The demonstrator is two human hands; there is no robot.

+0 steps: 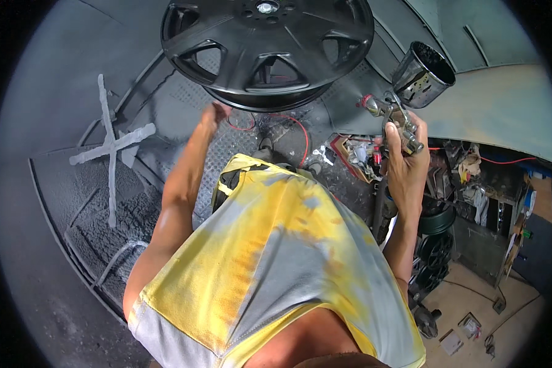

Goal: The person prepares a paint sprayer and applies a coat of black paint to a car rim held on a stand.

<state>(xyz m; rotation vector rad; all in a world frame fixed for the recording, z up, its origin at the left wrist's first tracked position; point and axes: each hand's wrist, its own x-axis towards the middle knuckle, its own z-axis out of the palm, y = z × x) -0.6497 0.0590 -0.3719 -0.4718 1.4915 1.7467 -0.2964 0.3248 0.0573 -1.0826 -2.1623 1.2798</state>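
Observation:
A black alloy wheel (pixel 239 58) with wide spokes stands raised at the top of the view, its upper part cut off. My left hand (pixel 214 113) is at the wheel's lower left edge. Its fingers are blurred and partly hidden there, so their grip is unclear. To the right of the wheel, my right hand (pixel 408 144) is closed around a metal spray gun (pixel 398 116). A paint-spattered metal cup (pixel 422 76) sits on the gun, tilted, its open mouth showing a dark inside. The gun's red-ringed nozzle end points left toward the wheel.
A grey-coated cross-shaped stand (pixel 111 144) is at the left. A red hose (pixel 305 138) runs across the dark, patterned floor below the wheel. At the right, a cluttered shelf (pixel 484 227) stands near stacked dark wheels (pixel 435 248). Small boxes (pixel 452 342) and cables lie on the floor.

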